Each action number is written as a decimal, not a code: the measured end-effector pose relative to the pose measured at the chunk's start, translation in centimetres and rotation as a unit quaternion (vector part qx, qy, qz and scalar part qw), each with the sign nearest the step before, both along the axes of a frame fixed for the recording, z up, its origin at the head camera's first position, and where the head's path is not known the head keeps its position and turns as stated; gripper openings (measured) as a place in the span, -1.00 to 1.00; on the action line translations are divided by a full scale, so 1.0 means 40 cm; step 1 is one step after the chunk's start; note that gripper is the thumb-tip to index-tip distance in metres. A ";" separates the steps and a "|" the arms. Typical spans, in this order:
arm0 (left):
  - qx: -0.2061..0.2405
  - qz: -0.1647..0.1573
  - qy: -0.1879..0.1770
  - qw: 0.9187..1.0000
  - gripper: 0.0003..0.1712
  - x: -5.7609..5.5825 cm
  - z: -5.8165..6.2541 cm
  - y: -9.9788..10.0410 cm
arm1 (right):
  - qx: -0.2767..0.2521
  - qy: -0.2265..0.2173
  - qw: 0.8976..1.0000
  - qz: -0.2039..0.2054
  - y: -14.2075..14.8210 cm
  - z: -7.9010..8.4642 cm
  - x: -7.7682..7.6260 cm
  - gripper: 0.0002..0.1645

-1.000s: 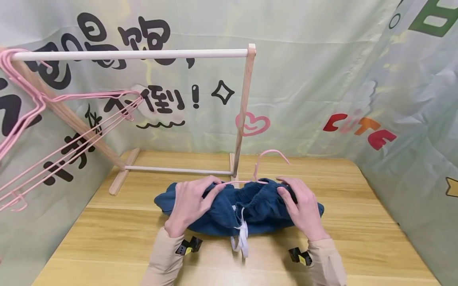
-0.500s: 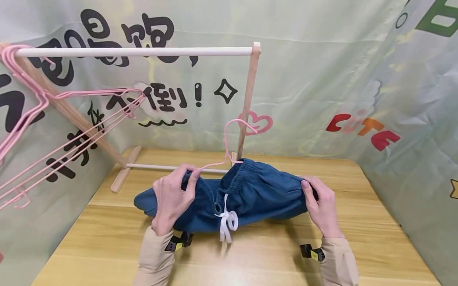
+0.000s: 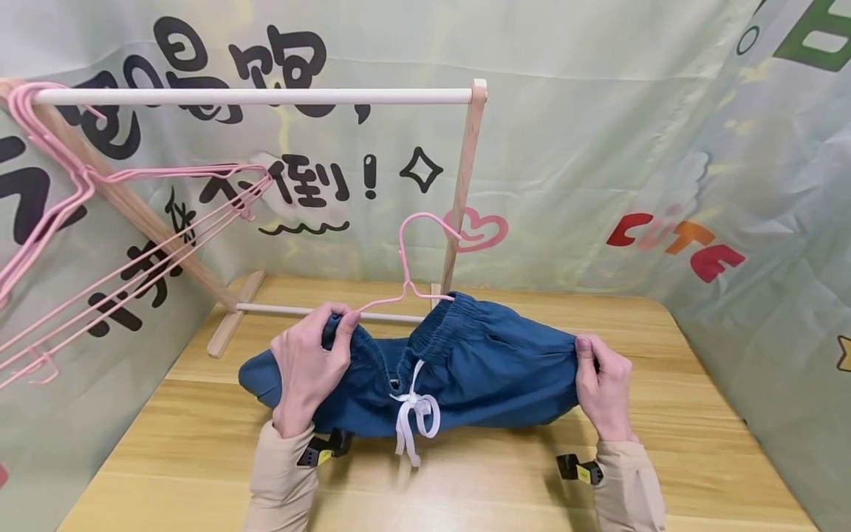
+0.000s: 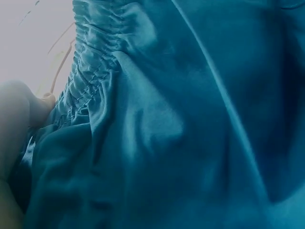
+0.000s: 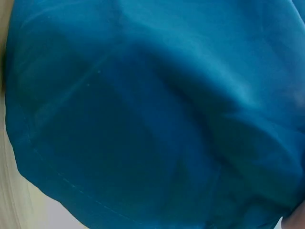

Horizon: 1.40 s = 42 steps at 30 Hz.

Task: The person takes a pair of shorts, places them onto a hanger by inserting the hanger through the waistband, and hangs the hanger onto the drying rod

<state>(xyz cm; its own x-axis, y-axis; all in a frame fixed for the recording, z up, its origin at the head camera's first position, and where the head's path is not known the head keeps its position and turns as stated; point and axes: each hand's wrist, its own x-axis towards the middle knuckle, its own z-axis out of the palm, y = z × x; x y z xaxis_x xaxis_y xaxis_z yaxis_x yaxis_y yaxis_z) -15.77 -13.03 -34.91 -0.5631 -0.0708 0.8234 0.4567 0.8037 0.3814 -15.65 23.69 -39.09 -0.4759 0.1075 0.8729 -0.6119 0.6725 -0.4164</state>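
Dark blue shorts (image 3: 492,362) with a gathered elastic waistband and a white drawstring bow (image 3: 417,414) are stretched between both hands, above the table. A pink hanger (image 3: 404,273) is partly inside the waist; its hook and shoulders show, its lower part is hidden by cloth. My left hand (image 3: 309,366) pinches the waistband's left side, at the hanger's left shoulder. At the right, my right hand (image 3: 603,384) grips the side of the shorts between thumb and curled fingers. Blue cloth (image 4: 157,133) fills most of the left wrist view, and cloth (image 5: 143,119) the right wrist view.
Behind and left stands a rack with a white top rail (image 3: 266,97) and a wooden right post (image 3: 465,170). Several pink hangers (image 3: 80,177) hang from the rail's left end. Printed curtain (image 3: 565,148) walls surround the wooden table (image 3: 698,443).
The hanger's hook has risen and shifted left. My right hand has moved outward to the right, pulling the shorts wider, while my left hand has moved left and slightly up.
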 end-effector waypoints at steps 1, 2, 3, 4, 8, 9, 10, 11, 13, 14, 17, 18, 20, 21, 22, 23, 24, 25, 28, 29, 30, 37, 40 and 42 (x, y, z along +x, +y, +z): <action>-0.001 0.000 0.000 1.000 -0.86 0.000 0.000 -0.001 | -0.001 0.000 1.000 -0.008 0.001 -0.001 -0.001 -0.82; -0.002 0.000 0.000 1.000 -0.86 0.000 0.000 -0.002 | -0.001 -0.002 1.000 -0.015 0.003 -0.003 -0.002 -0.82; -0.002 0.001 0.001 1.000 -0.86 0.001 0.001 -0.004 | -0.002 -0.003 1.000 -0.019 0.004 -0.005 -0.003 -0.79; 0.000 0.002 0.002 1.000 -0.86 0.001 0.002 -0.006 | -0.008 -0.005 1.000 -0.023 0.006 -0.007 -0.004 -0.78; 0.027 0.010 0.011 1.000 -0.88 0.003 0.007 -0.018 | -0.036 -0.005 0.998 -0.045 0.018 -0.013 -0.006 -0.72; 0.038 0.012 0.014 0.999 -0.89 0.004 0.008 -0.021 | -0.039 -0.002 0.998 -0.050 0.021 -0.014 -0.007 -0.70; 0.048 0.014 0.017 0.999 -0.89 0.005 0.009 -0.024 | -0.043 0.002 0.998 -0.053 0.024 -0.014 -0.007 -0.71; 0.057 0.016 0.018 0.998 -0.89 0.006 0.011 -0.027 | -0.042 0.004 0.998 -0.056 0.026 -0.016 -0.007 -0.69; 0.071 0.022 0.023 0.997 -0.89 0.008 0.013 -0.031 | -0.040 0.008 0.998 -0.054 0.029 -0.019 -0.008 -0.69; 0.076 0.024 0.025 0.996 -0.90 0.009 0.015 -0.032 | -0.039 0.009 0.998 -0.053 0.030 -0.021 -0.009 -0.68; 0.087 0.036 0.032 0.995 -0.90 0.011 0.019 -0.035 | -0.047 0.001 0.997 -0.056 0.033 -0.030 -0.013 -0.70; 0.090 0.038 0.035 0.995 -0.90 0.011 0.020 -0.036 | -0.050 0.000 0.997 -0.058 0.034 -0.033 -0.015 -0.72; 0.093 0.040 0.037 0.994 -0.90 0.011 0.021 -0.037 | -0.049 -0.004 0.997 -0.064 0.036 -0.039 -0.017 -0.72; 0.094 0.042 0.038 0.994 -0.89 0.011 0.022 -0.037 | -0.048 -0.006 0.997 -0.066 0.037 -0.041 -0.018 -0.73; 0.095 0.042 0.038 0.994 -0.89 0.011 0.022 -0.037 | -0.046 -0.008 0.997 -0.068 0.037 -0.043 -0.019 -0.73; 0.095 0.042 0.038 0.994 -0.89 0.011 0.022 -0.037 | -0.046 -0.008 0.997 -0.068 0.038 -0.044 -0.019 -0.73; 0.096 0.041 0.039 0.994 -0.89 0.012 0.022 -0.036 | -0.046 -0.009 0.997 -0.069 0.038 -0.045 -0.020 -0.73; 0.095 0.040 0.039 0.994 -0.89 0.012 0.023 -0.036 | -0.046 -0.009 0.996 -0.070 0.037 -0.045 -0.020 -0.74; 0.095 0.039 0.039 0.994 -0.89 0.014 0.023 -0.036 | -0.041 -0.014 0.997 -0.069 0.030 -0.040 -0.019 -0.74; 0.094 0.038 0.039 0.994 -0.89 0.015 0.023 -0.036 | -0.037 -0.019 0.997 -0.070 0.029 -0.041 -0.020 -0.75; 0.093 0.037 0.040 0.994 -0.89 0.016 0.023 -0.036 | -0.033 -0.025 0.997 -0.070 0.028 -0.041 -0.021 -0.74; 0.040 -0.004 0.048 0.998 -0.91 0.017 0.025 -0.030 | -0.021 -0.056 0.996 -0.062 0.012 -0.016 -0.011 -0.75; -0.001 -0.021 0.050 0.999 -0.92 0.015 0.023 -0.015 | 0.000 -0.056 0.998 -0.016 -0.008 0.006 0.001 -0.75; -0.024 -0.033 0.046 0.998 -0.93 0.013 0.019 -0.002 | 0.028 -0.067 0.997 0.015 -0.025 0.018 0.010 -0.69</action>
